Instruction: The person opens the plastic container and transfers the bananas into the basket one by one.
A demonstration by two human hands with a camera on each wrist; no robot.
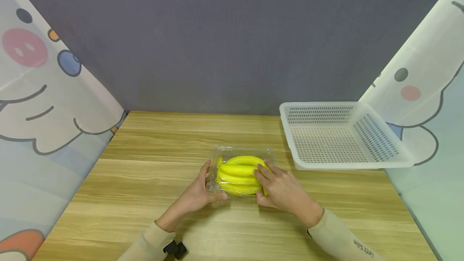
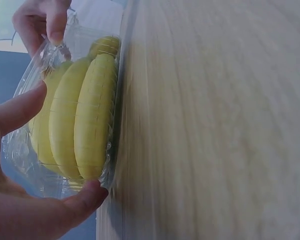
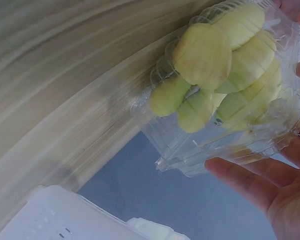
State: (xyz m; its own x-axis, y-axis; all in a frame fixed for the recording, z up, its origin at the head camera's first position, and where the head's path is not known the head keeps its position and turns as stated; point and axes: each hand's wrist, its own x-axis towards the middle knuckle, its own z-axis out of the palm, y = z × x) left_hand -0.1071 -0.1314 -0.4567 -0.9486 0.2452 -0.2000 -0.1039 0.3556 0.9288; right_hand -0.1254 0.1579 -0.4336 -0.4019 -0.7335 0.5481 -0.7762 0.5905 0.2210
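A clear plastic clamshell box (image 1: 214, 184) sits on the wooden table with several yellow bananas (image 1: 237, 179) inside. My left hand (image 1: 193, 197) holds the box's left end, its thumb at the near side and fingers at the far side. In the left wrist view, the left thumb and fingers span the end of the box (image 2: 27, 150). My right hand (image 1: 284, 190) grips the opposite end, its fingers spread over the top and its thumb low at the near corner. The right wrist view shows right fingers (image 3: 240, 180) along the clear rim, bananas visible through the plastic.
A white perforated plastic basket (image 1: 293, 148) stands at the back right of the wooden table (image 1: 145, 172). Behind the table rises a dark grey panel (image 1: 232, 51). Cartoon-printed sheets (image 1: 54, 104) flank both sides.
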